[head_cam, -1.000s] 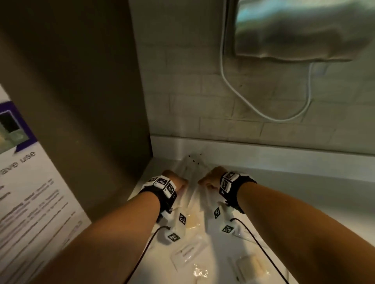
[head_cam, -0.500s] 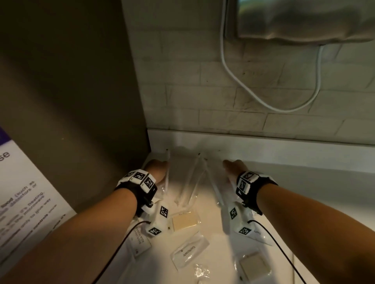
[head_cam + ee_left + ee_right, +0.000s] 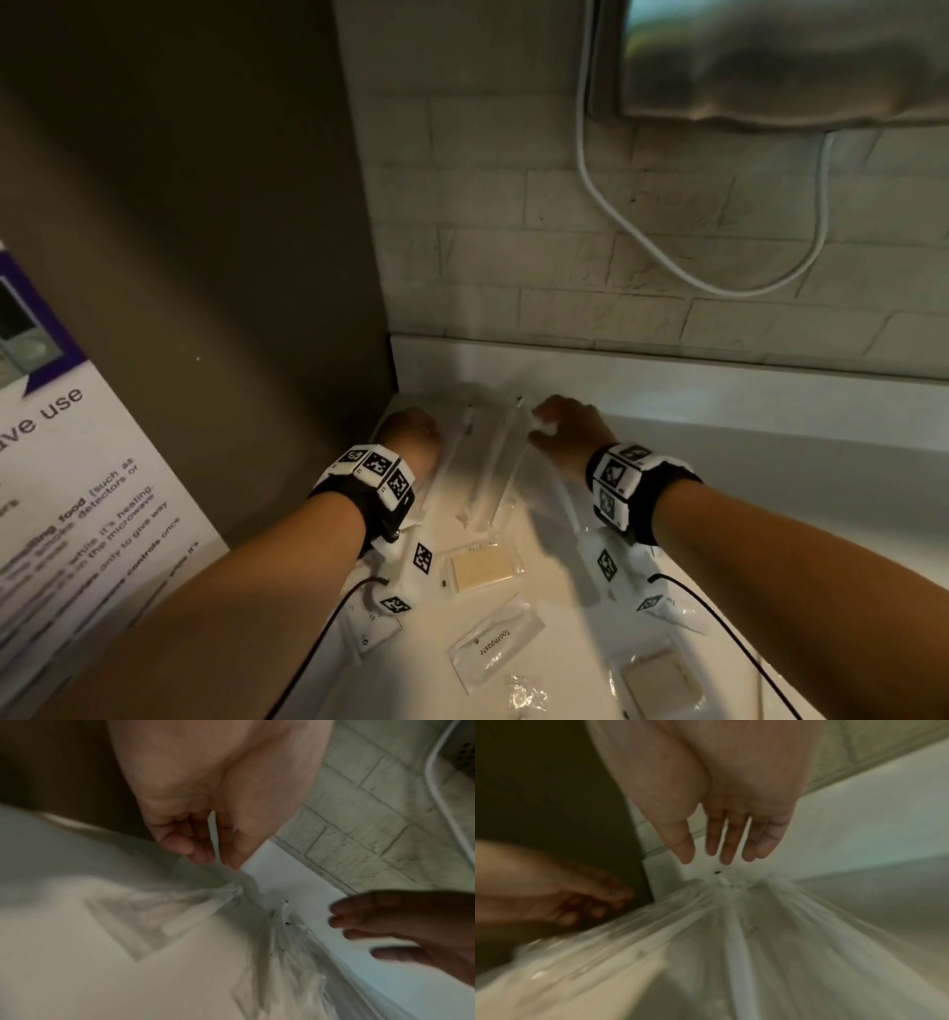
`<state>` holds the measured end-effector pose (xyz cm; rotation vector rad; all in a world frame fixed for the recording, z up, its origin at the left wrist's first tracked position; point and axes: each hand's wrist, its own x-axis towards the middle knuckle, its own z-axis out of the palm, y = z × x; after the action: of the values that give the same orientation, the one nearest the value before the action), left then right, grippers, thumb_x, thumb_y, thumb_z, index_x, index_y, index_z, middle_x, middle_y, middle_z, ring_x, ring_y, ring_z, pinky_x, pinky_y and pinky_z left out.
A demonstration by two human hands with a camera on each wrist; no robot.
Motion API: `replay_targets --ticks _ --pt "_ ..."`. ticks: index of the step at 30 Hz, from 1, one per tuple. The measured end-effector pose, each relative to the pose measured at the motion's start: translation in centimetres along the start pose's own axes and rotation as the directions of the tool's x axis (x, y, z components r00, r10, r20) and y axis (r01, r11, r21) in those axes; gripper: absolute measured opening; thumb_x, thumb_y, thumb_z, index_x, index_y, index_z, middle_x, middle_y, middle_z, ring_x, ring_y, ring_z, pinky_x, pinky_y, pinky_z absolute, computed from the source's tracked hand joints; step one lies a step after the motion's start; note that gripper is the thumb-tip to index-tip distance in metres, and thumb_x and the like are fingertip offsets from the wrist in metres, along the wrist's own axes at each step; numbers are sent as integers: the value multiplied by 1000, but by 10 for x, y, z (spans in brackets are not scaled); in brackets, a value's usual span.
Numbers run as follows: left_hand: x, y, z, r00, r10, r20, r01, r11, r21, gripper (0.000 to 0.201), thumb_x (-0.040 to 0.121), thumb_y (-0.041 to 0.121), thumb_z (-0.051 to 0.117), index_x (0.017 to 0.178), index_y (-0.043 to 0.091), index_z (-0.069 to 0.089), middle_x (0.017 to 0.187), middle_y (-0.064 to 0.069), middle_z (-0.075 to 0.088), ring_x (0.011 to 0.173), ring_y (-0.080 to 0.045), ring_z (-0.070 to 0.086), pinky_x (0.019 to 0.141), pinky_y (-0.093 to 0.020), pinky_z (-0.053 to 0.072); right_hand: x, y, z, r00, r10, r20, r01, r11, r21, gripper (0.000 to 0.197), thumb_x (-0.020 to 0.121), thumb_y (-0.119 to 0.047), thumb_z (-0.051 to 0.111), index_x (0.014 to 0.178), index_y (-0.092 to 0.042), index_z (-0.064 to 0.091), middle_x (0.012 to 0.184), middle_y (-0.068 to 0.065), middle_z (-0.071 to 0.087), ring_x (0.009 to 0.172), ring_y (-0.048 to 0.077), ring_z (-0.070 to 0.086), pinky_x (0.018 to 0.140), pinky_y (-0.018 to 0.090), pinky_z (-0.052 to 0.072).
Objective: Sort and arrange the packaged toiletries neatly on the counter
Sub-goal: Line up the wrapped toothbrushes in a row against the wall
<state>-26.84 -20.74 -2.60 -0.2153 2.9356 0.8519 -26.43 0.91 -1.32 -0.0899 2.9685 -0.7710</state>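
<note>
**Kid:** Both hands slid back together at the long clear packets (image 3: 488,462), right?

**Helper:** Yes. Left hand (image 3: 411,437) pinches a packet edge; right hand (image 3: 565,431) is open, fingers straight over them, at the back of the bench (image 3: 770,462).

**Kid:** What step?

**Helper:** Lining them up, I think. Next, nudge them side by side.

**Kid:** How many?

**Helper:** About three long ones, two soap packets (image 3: 482,565), one toothpaste packet (image 3: 495,642).

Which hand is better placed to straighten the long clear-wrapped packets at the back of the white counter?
Left, probably: the left hand already pinches a long clear-wrapped packet, while the right hand hangs open above the others.
</note>
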Motion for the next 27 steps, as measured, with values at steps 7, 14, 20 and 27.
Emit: replay_targets --ticks 7,14,20,27 --pt "-31 -15 7 970 120 214 -168 960 225 39 94 10 59 132 11 61 137 -9 59 123 -26 58 99 -27 46 -30 -47 33 901 -204 383 368 828 -423 52 87 -45 54 134 -24 53 137 6 53 127 29 46 109 41 33" --pt "-46 -36 12 983 107 151 -130 980 153 42 93 8 58 135 15 59 136 -11 58 119 -27 60 99 -29 49 -49 -62 56 898 -232 373 344 900 -269 55 83 -39 63 134 -26 50 137 3 53 123 29 51 103 39 43" --pt "-48 -41 6 993 66 95 -79 987 142 41 93 6 58 132 18 61 135 -7 60 119 -26 60 102 -32 49 -55 -67 61 928 -180 326 247 953 -177 55 88 -41 60 134 -15 48 134 8 50 118 32 55 99 42 47" --pt "-45 -50 9 997 48 64 -55 992 110 43 92 3 59 132 19 62 136 -5 61 123 -25 59 104 -34 48 -53 -65 62 934 -170 313 238 952 -193 53 86 -35 59 134 -16 47 131 8 49 113 33 58 94 43 51"
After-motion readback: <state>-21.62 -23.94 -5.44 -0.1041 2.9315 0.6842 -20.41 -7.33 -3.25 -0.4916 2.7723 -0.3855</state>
